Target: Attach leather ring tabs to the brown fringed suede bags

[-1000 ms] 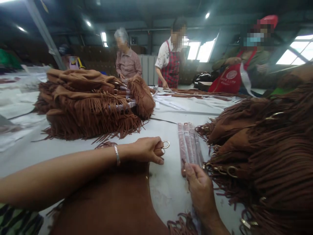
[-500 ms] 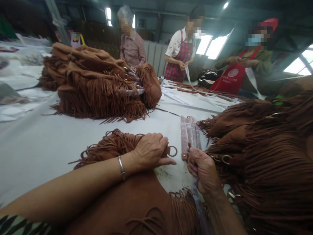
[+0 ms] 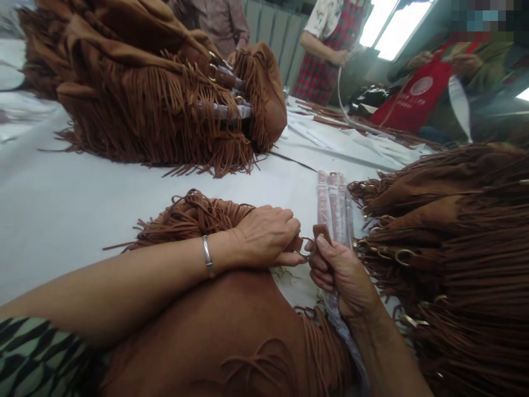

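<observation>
A brown suede fringed bag (image 3: 223, 331) lies on the white table (image 3: 61, 209) right in front of me. My left hand (image 3: 264, 237), a silver bangle on its wrist, is closed on the bag's corner tab with its metal ring (image 3: 306, 248). My right hand (image 3: 341, 273) is closed on the end of a brown strap wrapped in clear plastic (image 3: 326, 234), and that end meets the ring. Beside it lie more wrapped straps (image 3: 334, 198).
A pile of fringed brown bags (image 3: 149, 94) sits at the back left, another heap (image 3: 450, 248) fills the right. Across the table stand three people, one in a plaid apron (image 3: 326, 49), one in a red apron (image 3: 417, 94). White strips (image 3: 351, 149) lie before them.
The camera has dipped closer to the table. My right hand lifted a wrapped strap's end and brought it left to the ring that my left hand holds.
</observation>
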Demonstrator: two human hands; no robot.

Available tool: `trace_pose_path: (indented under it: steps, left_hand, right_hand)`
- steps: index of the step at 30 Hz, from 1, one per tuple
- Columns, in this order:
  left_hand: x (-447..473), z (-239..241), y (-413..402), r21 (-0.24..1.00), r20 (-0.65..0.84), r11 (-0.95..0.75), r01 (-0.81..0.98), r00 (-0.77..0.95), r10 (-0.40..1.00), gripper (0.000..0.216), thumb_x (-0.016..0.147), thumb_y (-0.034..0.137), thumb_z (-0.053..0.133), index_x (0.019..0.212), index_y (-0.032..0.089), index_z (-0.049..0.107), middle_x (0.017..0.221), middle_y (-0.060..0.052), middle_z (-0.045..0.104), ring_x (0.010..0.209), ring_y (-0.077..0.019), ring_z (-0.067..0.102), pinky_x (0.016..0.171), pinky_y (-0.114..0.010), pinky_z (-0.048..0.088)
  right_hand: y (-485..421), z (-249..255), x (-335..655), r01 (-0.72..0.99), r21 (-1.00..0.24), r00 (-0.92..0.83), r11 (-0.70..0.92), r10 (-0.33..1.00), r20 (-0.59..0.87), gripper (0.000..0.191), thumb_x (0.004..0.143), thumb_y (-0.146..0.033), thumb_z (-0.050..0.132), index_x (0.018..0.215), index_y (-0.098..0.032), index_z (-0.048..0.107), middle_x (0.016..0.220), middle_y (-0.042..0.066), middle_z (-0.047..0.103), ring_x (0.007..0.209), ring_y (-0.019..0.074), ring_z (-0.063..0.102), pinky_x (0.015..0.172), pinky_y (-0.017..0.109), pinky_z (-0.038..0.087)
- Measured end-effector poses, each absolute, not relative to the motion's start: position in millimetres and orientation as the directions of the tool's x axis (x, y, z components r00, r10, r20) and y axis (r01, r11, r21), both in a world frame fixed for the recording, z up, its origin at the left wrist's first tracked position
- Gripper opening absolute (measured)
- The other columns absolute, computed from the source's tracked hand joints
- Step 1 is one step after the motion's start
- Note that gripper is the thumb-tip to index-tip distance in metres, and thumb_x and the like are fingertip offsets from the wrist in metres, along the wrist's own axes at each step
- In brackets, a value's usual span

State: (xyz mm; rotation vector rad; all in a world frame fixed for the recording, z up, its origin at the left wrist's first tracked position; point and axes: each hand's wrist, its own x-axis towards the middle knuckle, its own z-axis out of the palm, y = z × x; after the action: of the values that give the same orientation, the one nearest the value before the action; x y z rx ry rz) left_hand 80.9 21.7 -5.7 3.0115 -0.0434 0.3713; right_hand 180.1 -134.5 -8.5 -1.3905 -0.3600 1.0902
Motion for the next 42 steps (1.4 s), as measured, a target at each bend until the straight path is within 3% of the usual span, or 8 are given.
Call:
trace_pose_path:
  steps: [13,17,23,28,32,35,39,42]
  left_hand:
    - [79.9,-3.9,27.0,0.256,0.19,-0.966,-0.028,0.982,0.022,0.048,0.081,0.062,0.048,0.089,0.015,0.055,0.086,-0.005,0.057,0.076,-0.0198,0.057,0.061,-0.029,0.042]
    - [77.7,-4.1,27.0,0.268,0.162,-0.96,-0.079,0.986,-0.036,0.047,0.078,0.062,0.053,0.09,0.017,0.054,0.086,-0.004,0.057,0.075,-0.0187,0.056,0.059,-0.029,0.04]
    - [75.7,-1.3,26.2,0.275,0.161,-0.951,-0.14,0.982,-0.099,0.052,0.072,0.06,0.059,0.103,0.019,0.053,0.087,-0.003,0.056,0.071,-0.0177,0.055,0.055,-0.027,0.037]
    - [77.5,-0.7,31.9,0.347,0.159,-0.938,-0.02,0.987,0.038,0.046,0.074,0.06,0.057,0.091,0.016,0.058,0.088,-0.003,0.057,0.075,-0.0169,0.055,0.06,-0.026,0.038]
    - [78.5,-2.8,35.0,0.407,0.177,-0.913,-0.039,0.984,0.037,0.047,0.074,0.061,0.058,0.09,0.017,0.06,0.088,-0.003,0.059,0.077,-0.0168,0.056,0.063,-0.025,0.038]
    - [78.0,-5.2,34.2,0.407,0.193,-0.91,-0.08,0.981,0.0,0.048,0.073,0.061,0.06,0.095,0.018,0.06,0.087,-0.002,0.059,0.075,-0.0169,0.056,0.06,-0.025,0.035]
    - [77.4,-6.3,33.4,0.376,0.251,-0.911,-0.166,0.965,-0.073,0.052,0.073,0.054,0.063,0.112,0.022,0.053,0.086,-0.001,0.06,0.074,-0.0168,0.056,0.058,-0.024,0.032]
    - [78.7,-4.8,35.9,0.42,0.262,-0.9,-0.116,0.965,-0.002,0.048,0.073,0.057,0.062,0.101,0.019,0.058,0.086,-0.002,0.061,0.075,-0.0162,0.055,0.06,-0.024,0.034]
  right_hand:
    - [-135.8,-14.9,172.7,-0.35,-0.934,0.559,-0.064,0.787,-0.263,0.028,0.069,-0.039,0.075,0.075,-0.015,0.06,0.048,-0.009,0.036,0.035,0.0007,0.026,0.034,0.014,0.019]
    - [-132.1,-9.7,174.2,-0.39,-0.904,0.477,-0.179,0.8,-0.364,0.033,0.068,-0.042,0.076,0.066,-0.015,0.057,0.043,-0.011,0.028,0.034,0.0008,0.024,0.033,0.012,0.02]
    - [-125.1,-5.0,183.0,-0.475,-0.786,0.211,-0.396,0.816,-0.538,0.039,0.07,-0.045,0.072,0.059,-0.016,0.049,0.04,-0.012,0.025,0.032,0.0014,0.018,0.03,0.013,0.019]
    - [-129.4,-3.5,176.6,-0.487,-0.849,0.386,-0.205,0.822,-0.42,0.03,0.07,-0.041,0.073,0.076,-0.016,0.058,0.051,-0.01,0.038,0.033,0.0002,0.02,0.03,0.012,0.022]
    - [-133.6,-7.4,169.7,-0.438,-0.891,0.496,-0.118,0.795,-0.348,0.033,0.065,-0.04,0.078,0.078,-0.016,0.06,0.057,-0.008,0.045,0.035,0.0001,0.027,0.03,0.012,0.022]
    - [-130.9,-5.4,173.9,-0.445,-0.876,0.45,-0.186,0.799,-0.398,0.032,0.066,-0.039,0.077,0.072,-0.015,0.057,0.054,-0.008,0.041,0.035,0.0007,0.028,0.031,0.012,0.023]
    - [-120.2,5.9,189.9,-0.49,-0.766,0.204,-0.416,0.8,-0.565,0.032,0.07,-0.037,0.074,0.063,-0.015,0.053,0.048,-0.01,0.032,0.034,0.0005,0.022,0.031,0.012,0.02]
    - [-115.5,10.2,197.1,-0.491,-0.776,0.22,-0.395,0.806,-0.549,0.03,0.07,-0.038,0.074,0.065,-0.013,0.057,0.049,-0.009,0.037,0.033,0.0001,0.023,0.03,0.012,0.019]
